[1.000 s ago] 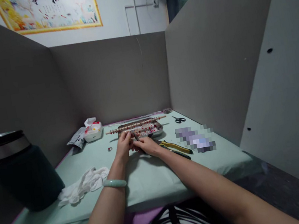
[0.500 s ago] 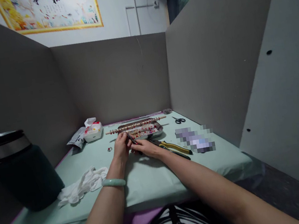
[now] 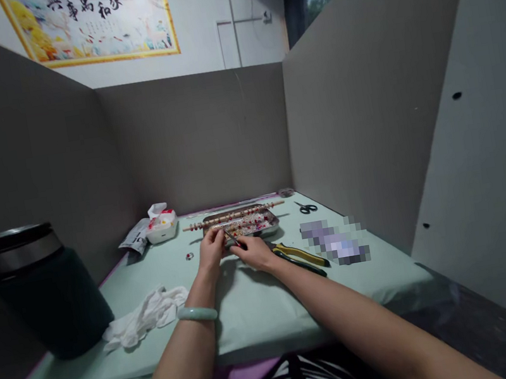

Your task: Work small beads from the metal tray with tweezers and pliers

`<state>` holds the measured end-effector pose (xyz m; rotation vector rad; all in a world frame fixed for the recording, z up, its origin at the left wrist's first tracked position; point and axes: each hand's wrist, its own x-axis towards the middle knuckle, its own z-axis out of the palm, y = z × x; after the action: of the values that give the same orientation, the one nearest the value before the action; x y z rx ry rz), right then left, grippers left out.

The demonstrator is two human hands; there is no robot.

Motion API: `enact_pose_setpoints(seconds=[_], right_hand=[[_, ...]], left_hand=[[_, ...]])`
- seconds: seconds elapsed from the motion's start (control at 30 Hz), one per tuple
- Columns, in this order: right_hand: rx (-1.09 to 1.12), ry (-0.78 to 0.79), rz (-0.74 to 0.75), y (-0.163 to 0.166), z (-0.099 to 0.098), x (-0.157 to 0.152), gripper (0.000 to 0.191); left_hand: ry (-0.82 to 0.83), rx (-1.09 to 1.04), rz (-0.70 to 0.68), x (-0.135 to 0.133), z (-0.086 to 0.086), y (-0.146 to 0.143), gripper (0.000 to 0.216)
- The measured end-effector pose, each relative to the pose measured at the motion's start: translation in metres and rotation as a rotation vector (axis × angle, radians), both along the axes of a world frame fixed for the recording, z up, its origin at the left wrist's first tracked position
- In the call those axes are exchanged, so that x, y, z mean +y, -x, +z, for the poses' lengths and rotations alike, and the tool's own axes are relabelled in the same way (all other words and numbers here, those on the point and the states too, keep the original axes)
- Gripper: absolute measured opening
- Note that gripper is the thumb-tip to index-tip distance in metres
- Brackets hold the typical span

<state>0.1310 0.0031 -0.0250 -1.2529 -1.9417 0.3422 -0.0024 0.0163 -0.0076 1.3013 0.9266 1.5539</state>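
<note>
My right hand (image 3: pixel 254 253) is closed around a slim tool (image 3: pixel 232 239) with a thin metal tip and a dark, partly red handle. Its exact kind is too small to tell. Just left of that tip, my left hand (image 3: pixel 213 249) has its fingertips pinched together, and whatever lies between them is hidden. Both hands are at the near edge of a metal tray (image 3: pixel 269 230) of small red and gold beads. Across the tray rests a wooden stick (image 3: pixel 238 215) strung with small beaded rings. A single ring with a red spot (image 3: pixel 189 256) lies left of my left hand.
Yellow-and-black pliers (image 3: pixel 299 257) lie beside my right hand. Farther right are black scissors (image 3: pixel 306 207) and a blurred purple item (image 3: pixel 335 242). On the left stand a dark bottle (image 3: pixel 52 298), white gloves (image 3: pixel 145 315) and a tissue pack (image 3: pixel 161 226). Grey partitions (image 3: pixel 201 140) enclose the table.
My hands have drawn slightly apart. The tool's metal tip now shows between them, where before its handle lay against my left fingers. The whole view has shifted slightly.
</note>
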Motion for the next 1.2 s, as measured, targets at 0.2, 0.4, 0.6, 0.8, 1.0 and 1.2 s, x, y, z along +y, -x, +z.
enact_pose_setpoints(seconds=[0.2,0.4,0.6,0.8,1.0,1.2], right_hand=[[-0.109,-0.064,-0.056,-0.002,-0.003,-0.001,0.029],[-0.126,-0.063,-0.088,-0.003,-0.002,-0.001,0.030],[-0.092,-0.095,-0.090,-0.003,-0.003,-0.002,0.028],[-0.064,-0.099,-0.099,-0.003,-0.004,0.000,0.027],[-0.024,-0.110,-0.073,-0.001,-0.002,-0.001,0.026],[0.190,0.002,0.151,-0.001,0.002,-0.002,0.027]], left_hand=[[0.034,-0.027,0.014,0.002,-0.002,-0.001,0.029],[0.062,-0.072,-0.035,-0.001,0.000,-0.002,0.025],[0.065,-0.130,-0.072,-0.002,0.002,-0.002,0.026],[0.068,-0.185,-0.138,-0.003,0.001,-0.001,0.029],[0.082,-0.240,-0.219,-0.005,0.002,0.002,0.027],[0.118,-0.345,-0.381,-0.009,0.010,0.005,0.023]])
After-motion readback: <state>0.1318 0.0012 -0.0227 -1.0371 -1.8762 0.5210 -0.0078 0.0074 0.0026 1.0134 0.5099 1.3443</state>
